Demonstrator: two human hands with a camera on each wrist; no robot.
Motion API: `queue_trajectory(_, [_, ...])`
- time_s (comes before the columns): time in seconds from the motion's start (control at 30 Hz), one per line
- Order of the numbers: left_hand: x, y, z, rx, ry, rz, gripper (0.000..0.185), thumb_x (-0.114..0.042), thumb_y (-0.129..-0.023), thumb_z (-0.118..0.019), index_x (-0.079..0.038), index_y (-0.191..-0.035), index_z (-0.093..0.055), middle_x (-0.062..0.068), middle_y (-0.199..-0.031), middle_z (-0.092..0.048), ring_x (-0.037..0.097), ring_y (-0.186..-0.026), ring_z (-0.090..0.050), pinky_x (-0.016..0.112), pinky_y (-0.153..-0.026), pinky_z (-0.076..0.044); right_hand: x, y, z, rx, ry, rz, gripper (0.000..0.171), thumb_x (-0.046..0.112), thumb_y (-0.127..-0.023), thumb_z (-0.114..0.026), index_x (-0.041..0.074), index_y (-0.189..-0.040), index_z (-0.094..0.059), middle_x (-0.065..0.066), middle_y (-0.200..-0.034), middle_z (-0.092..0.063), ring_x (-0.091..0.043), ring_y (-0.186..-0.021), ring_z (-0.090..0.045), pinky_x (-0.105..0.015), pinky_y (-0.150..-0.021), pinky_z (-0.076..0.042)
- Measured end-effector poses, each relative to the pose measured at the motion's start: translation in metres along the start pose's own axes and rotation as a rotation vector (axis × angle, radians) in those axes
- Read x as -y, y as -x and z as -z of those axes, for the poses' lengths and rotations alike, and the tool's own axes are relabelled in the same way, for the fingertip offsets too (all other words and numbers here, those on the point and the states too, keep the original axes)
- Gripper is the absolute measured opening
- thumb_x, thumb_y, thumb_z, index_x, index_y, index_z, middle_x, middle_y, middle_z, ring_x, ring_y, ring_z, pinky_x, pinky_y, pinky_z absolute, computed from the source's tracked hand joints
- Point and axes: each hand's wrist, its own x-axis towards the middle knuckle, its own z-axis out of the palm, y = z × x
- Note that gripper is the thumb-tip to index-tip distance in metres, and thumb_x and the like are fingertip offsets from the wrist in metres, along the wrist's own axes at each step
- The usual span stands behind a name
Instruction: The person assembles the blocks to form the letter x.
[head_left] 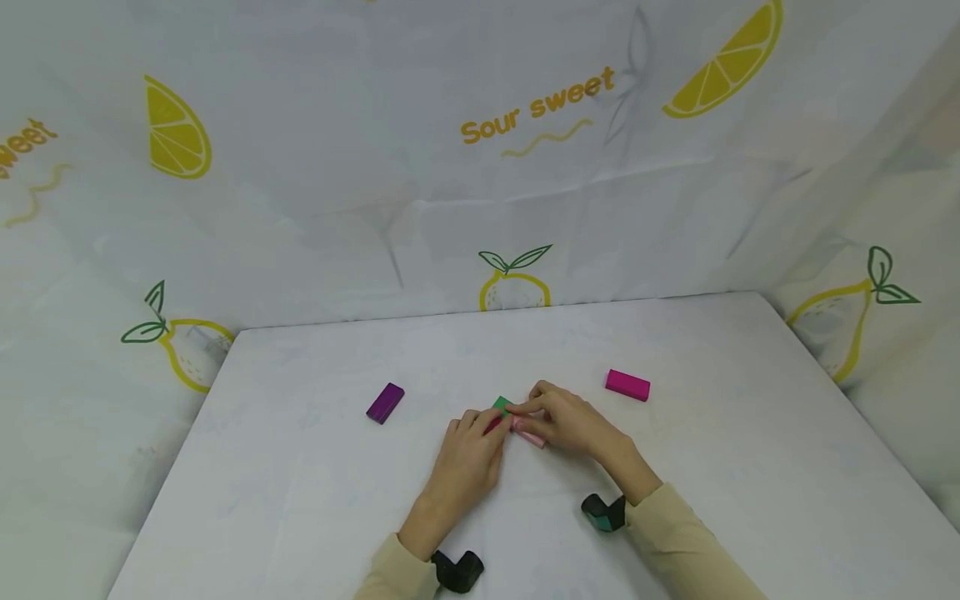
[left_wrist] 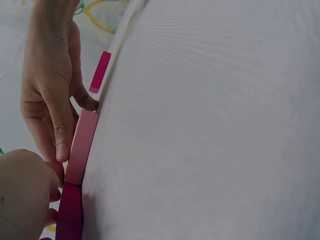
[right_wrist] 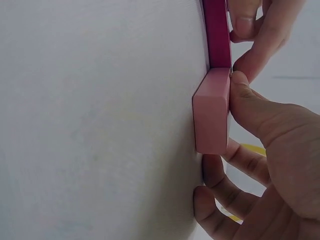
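Observation:
Near the middle of the table, my left hand [head_left: 467, 457] holds a dark magenta block [head_left: 492, 425], which its fingers partly cover. A light pink block [head_left: 531, 437] lies end to end with it, also plain in the right wrist view [right_wrist: 211, 122]. My right hand [head_left: 572, 421] pinches that pink block, thumb on top and fingers along its far side. The fingertips of both hands meet close to the joint between the two blocks. Just beyond them a green block [head_left: 502, 403] shows, partly hidden by the fingers.
A purple block [head_left: 386, 403] lies apart to the left on the white table [head_left: 300, 492]. To the right is a bright pink block [head_left: 627, 385]. Behind the table's far edge hangs a white cloth [head_left: 337, 167] printed with lemons. Dark wrist devices [head_left: 459, 572] are worn at both sleeves.

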Motion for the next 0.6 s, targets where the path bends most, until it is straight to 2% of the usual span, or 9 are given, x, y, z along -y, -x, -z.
queue_trajectory(0.07, [0.0,0.0,-0.002,-0.016,0.025,0.011,0.029,-0.016,-0.095,-0.071,-0.016,-0.124,-0.075,0.004,-0.124,-0.072,0.021,-0.104,-0.063,0.033,-0.077,-0.047,0.0,0.0,0.0,0.0,-0.001,0.004,0.034,0.026,-0.095,-0.073,0.019,-0.128,-0.073,-0.001,-0.102,-0.061,-0.01,-0.08,-0.05,-0.022,-0.066,-0.041])
queue_trajectory(0.13, [0.002,-0.001,-0.006,-0.039,0.082,0.049,0.027,-0.017,-0.095,-0.071,-0.016,-0.121,-0.076,0.003,-0.12,-0.071,0.022,-0.103,-0.062,0.035,-0.078,-0.045,0.0,0.0,0.0,-0.001,-0.001,0.01,0.034,0.026,-0.095,-0.072,0.018,-0.128,-0.073,-0.002,-0.102,-0.062,-0.01,-0.08,-0.05,-0.022,-0.066,-0.041])
queue_trajectory(0.3, [0.007,-0.005,-0.017,-0.14,0.336,0.267,0.025,-0.022,-0.087,-0.078,-0.013,-0.11,-0.081,0.006,-0.103,-0.07,0.022,-0.091,-0.06,0.034,-0.076,-0.04,-0.002,0.0,0.0,-0.005,0.003,0.002,0.033,0.025,-0.095,-0.073,0.018,-0.127,-0.073,-0.001,-0.1,-0.061,-0.01,-0.079,-0.05,-0.022,-0.064,-0.041])
queue_trajectory(0.37, [0.008,-0.008,-0.021,-0.166,0.397,0.343,0.027,-0.024,-0.084,-0.08,-0.013,-0.107,-0.082,0.007,-0.097,-0.07,0.021,-0.086,-0.059,0.033,-0.074,-0.039,-0.002,0.0,0.001,-0.005,0.005,-0.001,0.032,0.026,-0.095,-0.072,0.018,-0.127,-0.074,-0.001,-0.1,-0.06,-0.01,-0.078,-0.049,-0.022,-0.064,-0.041])
queue_trajectory(0.47, [0.009,-0.011,-0.024,-0.159,0.419,0.399,0.028,-0.028,-0.083,-0.081,-0.015,-0.108,-0.082,0.007,-0.093,-0.069,0.02,-0.085,-0.058,0.033,-0.075,-0.037,-0.003,0.0,0.001,-0.001,0.003,0.002,0.032,0.026,-0.095,-0.072,0.019,-0.127,-0.074,-0.001,-0.1,-0.061,-0.01,-0.078,-0.049,-0.022,-0.064,-0.041])
queue_trajectory(0.6, [0.009,-0.013,-0.025,-0.161,0.419,0.416,0.029,-0.029,-0.083,-0.082,-0.017,-0.109,-0.082,0.005,-0.091,-0.068,0.019,-0.083,-0.055,0.031,-0.074,-0.033,-0.003,-0.001,0.001,0.005,-0.008,0.012,0.033,0.026,-0.095,-0.072,0.018,-0.127,-0.073,-0.001,-0.1,-0.061,-0.01,-0.077,-0.049,-0.021,-0.063,-0.04])
